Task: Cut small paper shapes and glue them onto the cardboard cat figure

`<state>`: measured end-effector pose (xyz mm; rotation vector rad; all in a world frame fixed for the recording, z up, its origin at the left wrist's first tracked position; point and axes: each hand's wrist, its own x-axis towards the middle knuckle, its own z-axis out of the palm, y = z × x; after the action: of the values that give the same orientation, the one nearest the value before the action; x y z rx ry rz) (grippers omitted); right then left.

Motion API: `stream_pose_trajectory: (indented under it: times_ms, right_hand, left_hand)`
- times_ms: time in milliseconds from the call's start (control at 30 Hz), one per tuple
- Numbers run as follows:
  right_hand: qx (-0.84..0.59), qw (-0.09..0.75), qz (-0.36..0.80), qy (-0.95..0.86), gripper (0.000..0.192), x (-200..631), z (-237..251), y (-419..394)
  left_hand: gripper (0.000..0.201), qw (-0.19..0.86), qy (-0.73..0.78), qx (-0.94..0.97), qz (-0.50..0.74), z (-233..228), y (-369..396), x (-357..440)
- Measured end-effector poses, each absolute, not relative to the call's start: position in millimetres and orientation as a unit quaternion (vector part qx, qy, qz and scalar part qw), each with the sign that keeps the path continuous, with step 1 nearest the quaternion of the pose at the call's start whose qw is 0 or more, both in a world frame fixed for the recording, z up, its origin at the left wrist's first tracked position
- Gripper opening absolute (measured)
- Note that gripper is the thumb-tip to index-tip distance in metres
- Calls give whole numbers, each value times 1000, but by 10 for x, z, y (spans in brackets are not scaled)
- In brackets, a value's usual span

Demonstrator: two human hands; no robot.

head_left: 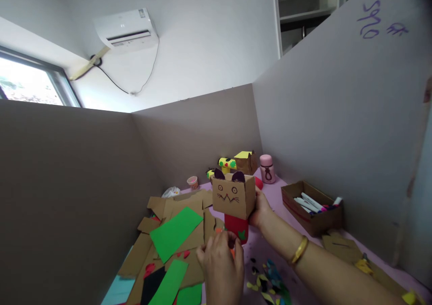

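Observation:
A cat figure with a cardboard box head, dark ears and a drawn face is upright in front of me. Its red body carries a green cut-out shape. My right hand is closed around the back and side of the figure, its fingers partly hidden behind the box. Just below, at the red body, my left hand has its fingers curled together. Bits of orange show beside those fingers, but what they hold is too hidden to make out.
Cardboard and green sheets cover the left of the table. Paper scraps lie below my hands. A cardboard tray of markers stands right. A pink bottle, a cup and another cardboard figure are behind.

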<state>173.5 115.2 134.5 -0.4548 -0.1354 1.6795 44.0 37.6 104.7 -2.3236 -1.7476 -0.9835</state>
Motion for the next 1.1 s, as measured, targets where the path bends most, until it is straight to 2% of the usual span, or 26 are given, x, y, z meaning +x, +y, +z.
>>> stream_pose_trajectory:
  times_ms: [400,633,833,900,1000,1100]
  right_hand:
    - [-199,654,730,-31,32,1714,1398,1093]
    - [-202,661,723,-13,29,1711,1424,1073]
    - [-190,664,723,-5,29,1708,1451,1055]
    - [-189,662,725,-6,30,1707,1447,1054]
    - [-193,653,732,-12,32,1720,1424,1070]
    - [-200,642,740,-20,34,1744,1390,1098]
  left_hand:
    - [14,59,-560,-760,-325,1004,383,438]
    - [18,59,-541,-763,-348,964,382,408]
    - [16,93,-533,-732,-414,855,375,438]
    - [27,85,-540,-700,-460,791,396,469]
    - [50,14,-544,-674,-500,701,455,499]
    - [53,-64,-537,-672,-505,651,506,504]
